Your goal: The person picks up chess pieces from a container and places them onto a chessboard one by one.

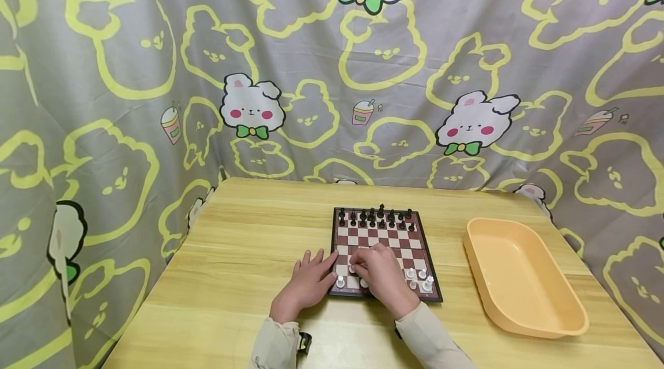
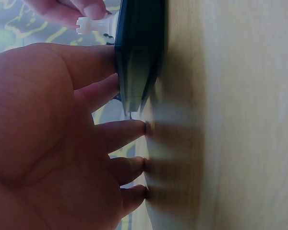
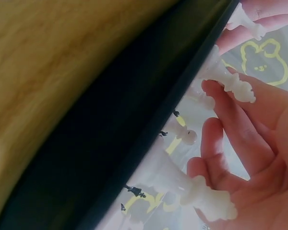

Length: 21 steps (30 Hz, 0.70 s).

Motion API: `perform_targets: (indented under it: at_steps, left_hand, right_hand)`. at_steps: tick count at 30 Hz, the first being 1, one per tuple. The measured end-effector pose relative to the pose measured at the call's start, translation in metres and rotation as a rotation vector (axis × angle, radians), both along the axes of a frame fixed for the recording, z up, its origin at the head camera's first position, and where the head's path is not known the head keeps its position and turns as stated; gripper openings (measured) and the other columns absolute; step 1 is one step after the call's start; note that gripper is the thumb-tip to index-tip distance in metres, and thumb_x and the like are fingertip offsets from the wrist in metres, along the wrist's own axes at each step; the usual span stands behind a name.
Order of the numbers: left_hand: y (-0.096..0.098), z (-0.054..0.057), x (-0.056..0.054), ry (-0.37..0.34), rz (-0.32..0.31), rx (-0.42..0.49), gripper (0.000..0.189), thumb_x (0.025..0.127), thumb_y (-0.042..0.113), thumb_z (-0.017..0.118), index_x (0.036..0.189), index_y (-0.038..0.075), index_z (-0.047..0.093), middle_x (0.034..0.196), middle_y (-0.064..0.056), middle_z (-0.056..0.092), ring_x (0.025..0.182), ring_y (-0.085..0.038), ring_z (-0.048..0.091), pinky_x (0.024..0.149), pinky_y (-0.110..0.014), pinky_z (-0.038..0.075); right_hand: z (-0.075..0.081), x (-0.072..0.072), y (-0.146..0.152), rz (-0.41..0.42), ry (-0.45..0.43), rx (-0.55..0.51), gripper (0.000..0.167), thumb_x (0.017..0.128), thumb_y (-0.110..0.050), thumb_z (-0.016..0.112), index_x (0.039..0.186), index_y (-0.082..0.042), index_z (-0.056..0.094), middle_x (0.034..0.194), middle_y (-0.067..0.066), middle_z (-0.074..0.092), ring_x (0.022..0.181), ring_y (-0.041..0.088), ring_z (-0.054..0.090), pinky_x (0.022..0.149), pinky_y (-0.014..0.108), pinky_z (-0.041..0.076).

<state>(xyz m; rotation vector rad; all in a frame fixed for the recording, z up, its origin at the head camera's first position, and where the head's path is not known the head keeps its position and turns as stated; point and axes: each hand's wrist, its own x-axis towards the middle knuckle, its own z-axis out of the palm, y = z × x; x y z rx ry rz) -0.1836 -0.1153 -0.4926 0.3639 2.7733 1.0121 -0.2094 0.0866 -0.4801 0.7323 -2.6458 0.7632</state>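
Note:
The chessboard (image 1: pixel 342 242) lies on the wooden table. My left hand (image 1: pixel 308 279) is spread at its left edge, thumb and forefinger against the board's side and the other fingertips on the tabletop. Over the near half of the board, my right hand (image 1: pixel 384 277) pinches a small white pawn (image 1: pixel 353 268) between thumb and forefinger. A white rook (image 1: pixel 340 282) stands in the near left corner, between the two hands. Taller white pieces (image 3: pixel 209 199) rise beside the right palm. Part of the near rows is hidden under that hand.
Two rows of black pieces (image 1: pixel 372 219) line the board's far side. Several white pieces (image 1: pixel 427 283) stand at the near right corner. An orange plastic tray (image 1: pixel 524 277) sits right of the board. A patterned curtain (image 1: pixel 311 127) hangs behind the table (image 1: pixel 249 230).

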Motion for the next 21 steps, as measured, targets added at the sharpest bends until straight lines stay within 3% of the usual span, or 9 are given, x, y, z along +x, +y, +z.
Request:
perform_targets:
  at_steps: [16,21]
  left_hand:
    - [-0.001,-0.002,0.000,0.002,-0.002,0.005,0.051,0.108,0.028,0.050,0.156,0.010,0.048,0.159,-0.033,0.036,0.149,-0.061,0.015,0.119,-0.073,0.011]
    - [0.000,-0.001,0.000,-0.002,-0.001,0.007,0.051,0.108,0.028,0.049,0.156,0.011,0.048,0.159,-0.032,0.035,0.150,-0.060,0.014,0.119,-0.072,0.010]
  right_hand:
    - [0.002,-0.001,-0.002,0.018,-0.027,0.033,0.009,0.080,-0.010,0.088,0.082,-0.014,0.079,0.078,-0.003,0.075,0.073,0.017,0.061,0.082,0.042,0.052]
    - [0.011,0.006,0.003,0.000,-0.105,-0.029,0.025,0.085,-0.013,0.085,0.108,-0.008,0.078,0.102,0.008,0.077,0.109,0.034,0.061,0.099,0.057,0.046]
